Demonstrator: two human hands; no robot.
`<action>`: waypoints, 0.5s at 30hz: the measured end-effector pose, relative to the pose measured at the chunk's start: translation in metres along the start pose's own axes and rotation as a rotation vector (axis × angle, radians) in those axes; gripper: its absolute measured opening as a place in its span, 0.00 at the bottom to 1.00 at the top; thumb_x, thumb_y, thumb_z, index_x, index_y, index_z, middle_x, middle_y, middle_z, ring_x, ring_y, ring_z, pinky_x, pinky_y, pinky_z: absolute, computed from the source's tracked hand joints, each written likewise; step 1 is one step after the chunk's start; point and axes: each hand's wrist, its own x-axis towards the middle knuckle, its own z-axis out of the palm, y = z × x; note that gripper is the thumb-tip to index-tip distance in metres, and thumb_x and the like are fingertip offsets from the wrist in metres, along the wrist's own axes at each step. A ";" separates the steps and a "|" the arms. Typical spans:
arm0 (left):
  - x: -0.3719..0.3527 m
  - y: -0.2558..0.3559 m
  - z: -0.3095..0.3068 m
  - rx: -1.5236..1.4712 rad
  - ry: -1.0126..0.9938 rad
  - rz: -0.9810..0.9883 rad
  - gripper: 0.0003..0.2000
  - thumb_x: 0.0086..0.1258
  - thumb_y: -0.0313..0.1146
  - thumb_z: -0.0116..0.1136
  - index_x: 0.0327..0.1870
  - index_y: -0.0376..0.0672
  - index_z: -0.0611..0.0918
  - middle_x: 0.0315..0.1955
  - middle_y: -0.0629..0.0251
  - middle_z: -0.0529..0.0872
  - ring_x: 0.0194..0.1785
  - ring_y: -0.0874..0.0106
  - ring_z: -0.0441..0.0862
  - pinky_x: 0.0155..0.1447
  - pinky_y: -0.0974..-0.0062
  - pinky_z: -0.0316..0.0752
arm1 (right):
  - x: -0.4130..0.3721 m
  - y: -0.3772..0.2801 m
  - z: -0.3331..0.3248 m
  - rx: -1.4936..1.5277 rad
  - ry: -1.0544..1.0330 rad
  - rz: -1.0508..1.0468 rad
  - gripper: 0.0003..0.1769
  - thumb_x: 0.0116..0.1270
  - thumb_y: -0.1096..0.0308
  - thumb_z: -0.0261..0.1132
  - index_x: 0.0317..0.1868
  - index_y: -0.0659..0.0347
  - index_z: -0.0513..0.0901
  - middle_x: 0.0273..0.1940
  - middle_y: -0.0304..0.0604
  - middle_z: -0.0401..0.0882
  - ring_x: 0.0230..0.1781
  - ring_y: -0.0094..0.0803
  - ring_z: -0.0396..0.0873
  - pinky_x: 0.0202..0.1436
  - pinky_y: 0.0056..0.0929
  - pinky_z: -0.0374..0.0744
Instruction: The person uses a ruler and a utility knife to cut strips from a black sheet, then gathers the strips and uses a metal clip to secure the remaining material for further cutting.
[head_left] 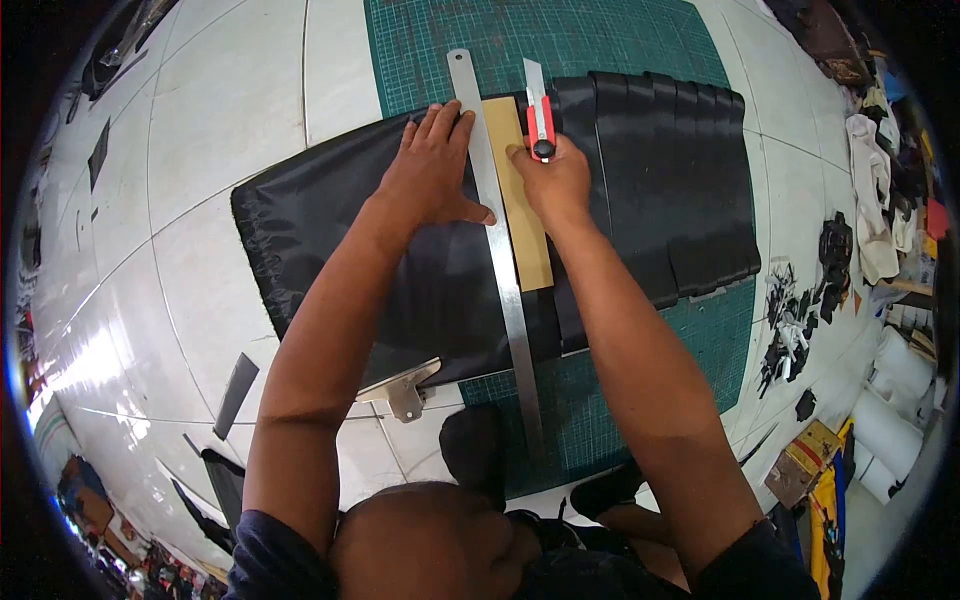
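My left hand [428,175] lies spread on black fabric [330,215], its fingertips and thumb touching the edge of a long steel ruler [495,215]. Beside the ruler, on its right, is a tan rectangular strip [520,200], probably card. My right hand [558,180] is closed around a red and black utility knife [540,118], its blade out and pointing away from me. The thumb of that hand reaches the strip's right edge. Layered black fabric pieces [670,180] overlap to the right. A green cutting mat [650,370] lies underneath.
A metal bulldog clip [405,390] grips the fabric's near edge. White floor tiles [225,90] surround the mat. Black and white scraps [790,335] are heaped at right, near white rolls [890,420] and a small box [803,462]. A dark offcut [236,395] lies left.
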 end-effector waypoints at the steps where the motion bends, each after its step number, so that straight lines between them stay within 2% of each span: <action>1: 0.000 0.000 0.000 -0.001 0.006 0.003 0.68 0.32 0.55 0.87 0.78 0.39 0.59 0.79 0.50 0.56 0.82 0.50 0.50 0.83 0.50 0.50 | 0.000 0.003 0.002 0.046 -0.003 0.002 0.16 0.57 0.60 0.76 0.33 0.65 0.82 0.31 0.56 0.84 0.35 0.54 0.85 0.41 0.48 0.79; 10: -0.001 -0.003 0.001 -0.049 0.029 0.033 0.67 0.32 0.53 0.87 0.77 0.35 0.60 0.77 0.48 0.57 0.81 0.51 0.53 0.84 0.53 0.51 | -0.002 0.004 0.000 0.064 -0.006 0.029 0.17 0.58 0.58 0.76 0.33 0.64 0.83 0.31 0.54 0.85 0.34 0.51 0.85 0.41 0.46 0.79; 13: 0.000 -0.006 0.005 -0.032 0.050 0.057 0.66 0.34 0.54 0.87 0.77 0.34 0.60 0.77 0.46 0.58 0.81 0.49 0.53 0.82 0.49 0.52 | -0.001 0.003 0.001 -0.022 -0.011 0.017 0.15 0.59 0.63 0.76 0.40 0.65 0.85 0.30 0.38 0.84 0.30 0.25 0.80 0.38 0.30 0.78; 15: 0.000 -0.007 0.006 -0.017 0.055 0.062 0.66 0.34 0.54 0.86 0.77 0.33 0.59 0.77 0.46 0.58 0.81 0.48 0.53 0.81 0.46 0.53 | -0.002 0.002 0.000 -0.073 0.008 0.002 0.15 0.59 0.63 0.76 0.41 0.64 0.85 0.30 0.38 0.84 0.30 0.26 0.80 0.38 0.30 0.78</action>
